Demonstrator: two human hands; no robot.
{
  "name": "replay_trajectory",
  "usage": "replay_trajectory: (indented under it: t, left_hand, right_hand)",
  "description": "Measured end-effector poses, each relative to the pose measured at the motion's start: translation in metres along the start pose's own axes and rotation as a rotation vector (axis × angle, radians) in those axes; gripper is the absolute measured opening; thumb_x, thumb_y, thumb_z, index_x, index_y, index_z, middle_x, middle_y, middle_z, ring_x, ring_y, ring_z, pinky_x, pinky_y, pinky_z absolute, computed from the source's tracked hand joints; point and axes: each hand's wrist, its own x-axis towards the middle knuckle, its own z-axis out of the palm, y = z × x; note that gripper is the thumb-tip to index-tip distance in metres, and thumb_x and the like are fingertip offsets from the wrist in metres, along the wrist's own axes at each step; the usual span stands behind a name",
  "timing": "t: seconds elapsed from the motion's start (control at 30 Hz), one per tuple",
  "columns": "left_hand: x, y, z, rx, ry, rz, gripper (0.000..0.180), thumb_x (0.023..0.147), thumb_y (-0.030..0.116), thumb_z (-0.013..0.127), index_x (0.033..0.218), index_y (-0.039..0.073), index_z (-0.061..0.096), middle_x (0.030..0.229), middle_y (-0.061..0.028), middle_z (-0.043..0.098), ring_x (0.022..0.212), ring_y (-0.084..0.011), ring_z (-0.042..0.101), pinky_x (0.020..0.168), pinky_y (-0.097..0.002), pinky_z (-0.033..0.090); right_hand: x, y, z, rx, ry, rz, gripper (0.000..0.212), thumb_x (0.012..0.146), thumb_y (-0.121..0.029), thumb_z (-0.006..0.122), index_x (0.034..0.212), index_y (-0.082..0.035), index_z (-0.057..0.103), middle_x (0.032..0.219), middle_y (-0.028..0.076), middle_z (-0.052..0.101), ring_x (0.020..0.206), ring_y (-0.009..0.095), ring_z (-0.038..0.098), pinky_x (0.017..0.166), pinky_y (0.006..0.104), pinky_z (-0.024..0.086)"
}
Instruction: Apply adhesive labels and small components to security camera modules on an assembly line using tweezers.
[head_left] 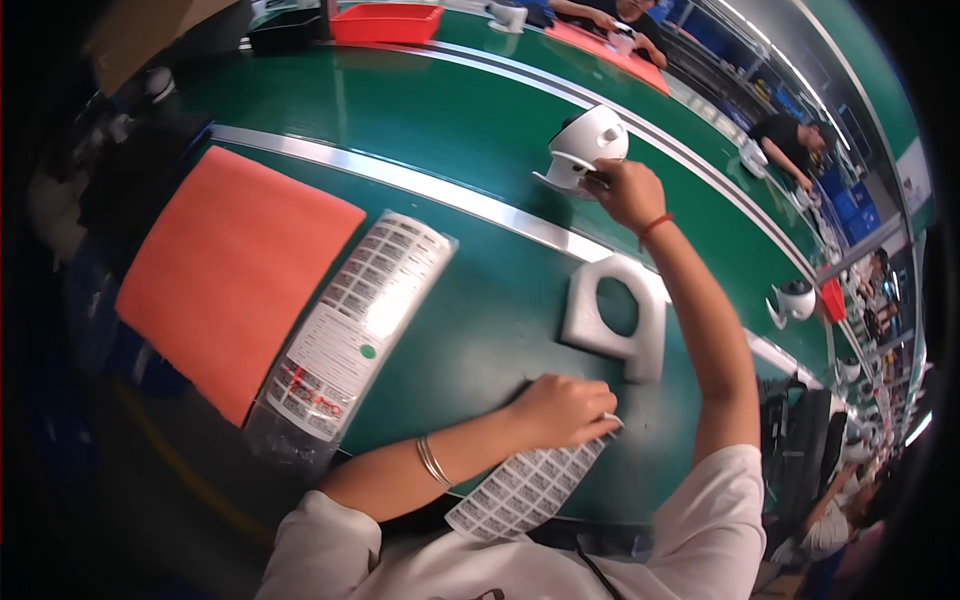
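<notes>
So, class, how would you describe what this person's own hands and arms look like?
The left hand is gloveless, with slim silvery bangles above the wrist. The right hand, also gloveless, has a thin red band at the wrist. The sleeves are short and white.

White device (596, 135) tilted over green belt (400, 110); label sheet (530, 492) slanting.

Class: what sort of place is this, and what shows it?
Probably a factory assembly line: a long green belt-like surface bears several rounded white plastic-looking devices, people work along its far side, and the left hand holds a white paper sheet of rectangular labels.
</notes>
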Motion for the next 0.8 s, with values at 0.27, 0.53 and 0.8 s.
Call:
replay_trajectory:
  t: [0.27,0.53,0.8]
  left_hand:
    - [0.008,-0.011,-0.012,-0.019,0.036,-0.156,0.027,0.082,0.037,0.07,0.082,0.01,0.066,0.08,-0.0085,0.066,0.072,-0.0307,0.065,0.063,-0.0403,0.053]
    - [0.015,-0.018,-0.015,-0.082,0.054,-0.181,0.024,0.08,0.024,0.076,0.081,0.002,0.068,0.074,-0.0094,0.066,0.065,-0.0211,0.064,0.06,-0.0312,0.049]
    - [0.014,-0.005,-0.025,-0.645,0.2,-0.351,0.015,0.084,0.014,0.075,0.084,0.001,0.069,0.077,-0.0024,0.069,0.069,-0.0059,0.061,0.061,-0.0227,0.049]
  right_hand:
    - [-0.109,0.004,-0.129,0.5,-0.215,0.056,0.017,0.079,-0.014,0.072,0.084,0.001,0.065,0.062,0.01,0.057,0.057,0.014,0.05,0.056,0.0308,0.043]
    - [-0.164,0.005,-0.109,0.494,-0.216,0.128,0.034,0.076,-0.02,0.081,0.091,-0.002,0.057,0.063,0.004,0.044,0.059,0.01,0.039,0.053,0.0286,0.035]
    - [-0.253,-0.068,-0.082,0.554,0.328,0.113,0.028,0.075,-0.018,0.081,0.094,-0.004,0.067,0.079,0.007,0.063,0.064,0.022,0.061,0.059,0.0303,0.049]
